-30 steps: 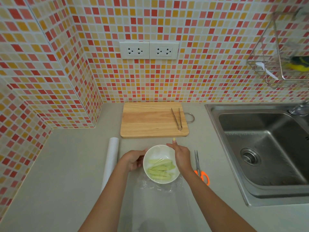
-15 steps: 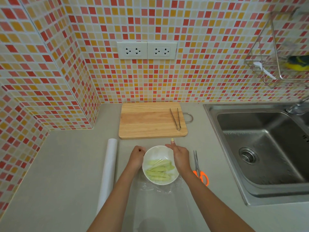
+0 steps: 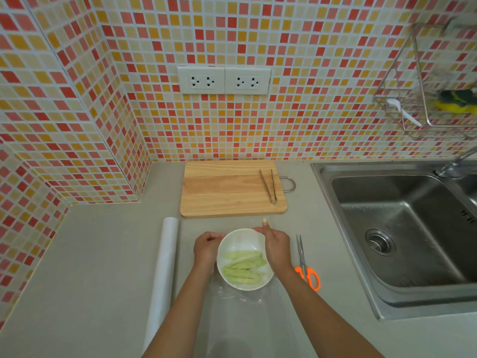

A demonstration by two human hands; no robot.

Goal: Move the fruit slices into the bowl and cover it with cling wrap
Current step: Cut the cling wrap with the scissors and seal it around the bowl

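Observation:
A white bowl (image 3: 240, 240) stands on the grey counter and holds several pale green fruit slices (image 3: 244, 266). A clear sheet of cling wrap (image 3: 247, 319) lies over the bowl and trails toward me across the counter. My left hand (image 3: 206, 248) is closed on the wrap at the bowl's left rim. My right hand (image 3: 276, 245) presses the wrap at the right rim, with its thumb pointing away from me. The roll of cling wrap (image 3: 164, 275) lies to the left of the bowl.
A wooden cutting board (image 3: 227, 188) with metal tongs (image 3: 269, 186) on it lies behind the bowl. Orange-handled scissors (image 3: 307, 266) rest right of the bowl. A steel sink (image 3: 402, 233) fills the right side. A wire rack (image 3: 436, 99) hangs on the tiled wall.
My left hand has slid forward along the bowl's left rim and closed on the wrap. My right hand has stayed at the right rim.

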